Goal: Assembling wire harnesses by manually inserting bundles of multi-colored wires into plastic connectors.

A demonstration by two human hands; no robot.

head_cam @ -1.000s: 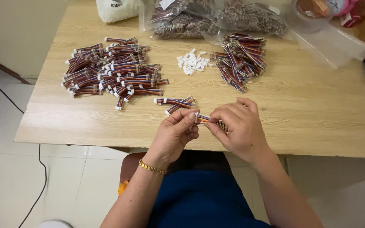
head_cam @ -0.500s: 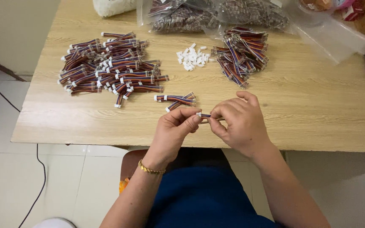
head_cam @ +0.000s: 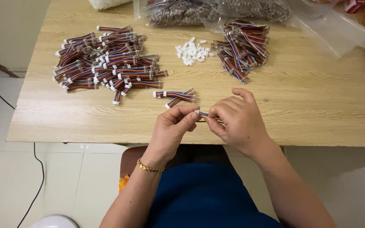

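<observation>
Left hand (head_cam: 175, 126) pinched the white connector (head_cam: 197, 112); right hand (head_cam: 237, 120) gripped the short ribbon cable (head_cam: 203, 114), both closed tight, at the surface (head_cam: 317, 109) edge. Best kept square and pressed straight. Two finished cables (head_cam: 176, 96) lay just beyond; loose housings (head_cam: 192, 53) farther.

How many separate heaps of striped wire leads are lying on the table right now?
3: a big heap at the left, a smaller heap beyond the hands, and a few loose leads near the left hand. Bagged ones may add more.
</observation>
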